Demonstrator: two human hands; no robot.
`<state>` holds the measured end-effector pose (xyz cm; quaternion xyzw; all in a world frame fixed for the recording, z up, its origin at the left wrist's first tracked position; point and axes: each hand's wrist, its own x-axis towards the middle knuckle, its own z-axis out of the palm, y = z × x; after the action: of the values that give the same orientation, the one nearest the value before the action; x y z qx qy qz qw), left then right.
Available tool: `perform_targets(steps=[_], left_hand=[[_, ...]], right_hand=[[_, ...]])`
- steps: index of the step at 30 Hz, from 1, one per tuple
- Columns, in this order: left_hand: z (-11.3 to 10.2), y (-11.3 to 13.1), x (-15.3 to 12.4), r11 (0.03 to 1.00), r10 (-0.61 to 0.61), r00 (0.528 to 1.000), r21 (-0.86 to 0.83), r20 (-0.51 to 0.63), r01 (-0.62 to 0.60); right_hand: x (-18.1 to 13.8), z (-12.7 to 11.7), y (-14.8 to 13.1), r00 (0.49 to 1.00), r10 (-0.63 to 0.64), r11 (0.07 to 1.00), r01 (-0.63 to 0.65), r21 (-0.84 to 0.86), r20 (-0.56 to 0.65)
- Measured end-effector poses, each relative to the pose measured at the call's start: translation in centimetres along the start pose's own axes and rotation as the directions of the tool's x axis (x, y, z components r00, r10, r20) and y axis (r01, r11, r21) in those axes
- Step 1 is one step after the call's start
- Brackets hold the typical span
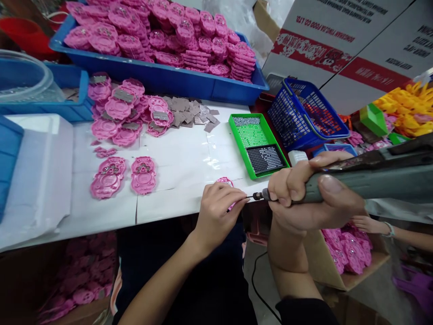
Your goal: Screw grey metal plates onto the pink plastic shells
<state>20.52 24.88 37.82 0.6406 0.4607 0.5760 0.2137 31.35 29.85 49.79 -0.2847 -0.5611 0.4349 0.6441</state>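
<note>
My left hand is closed at the table's front edge around a pink plastic part, mostly hidden behind the fingers. My right hand grips a grey-green electric screwdriver, held nearly level. Its thin bit points left and meets my left fingertips; whether a screw sits there I cannot make out. Two pink molded parts with metal pieces, one and another, lie flat to the left. Beyond my hands stands a green tray with small screws and a black perforated plate.
Stacked pink parts fill a long blue bin at the back. Metal plates lie before it, beside a pink pile. A blue basket stands at right. Another person's hand reaches over a carton of pink parts.
</note>
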Motion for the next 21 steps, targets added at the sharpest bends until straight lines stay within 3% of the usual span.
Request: perform_targets(steps=[3,8,15,21], left_hand=[[0.1,-0.4,-0.1,0.991,0.001,1.0,0.136,0.025,-0.005],[-0.5,-2.0,-0.5,0.925,-0.132,0.986,0.371,0.105,0.084],[-0.4,-2.8,-0.7,0.939,-0.163,0.973,0.329,0.162,0.102],[-0.6,-2.8,-0.5,0.936,-0.168,0.967,0.338,0.194,0.095]], right_hand=[[-0.1,-0.1,1.0,1.0,-0.003,1.0,0.003,0.003,0.006],[-0.1,-0.6,3.5,0.999,-0.023,0.999,0.024,0.025,-0.03],[-0.3,-0.5,6.9,0.998,0.015,0.999,-0.014,0.029,-0.065],[-0.6,-0.9,7.7,0.998,0.053,0.998,-0.052,0.027,-0.036]])
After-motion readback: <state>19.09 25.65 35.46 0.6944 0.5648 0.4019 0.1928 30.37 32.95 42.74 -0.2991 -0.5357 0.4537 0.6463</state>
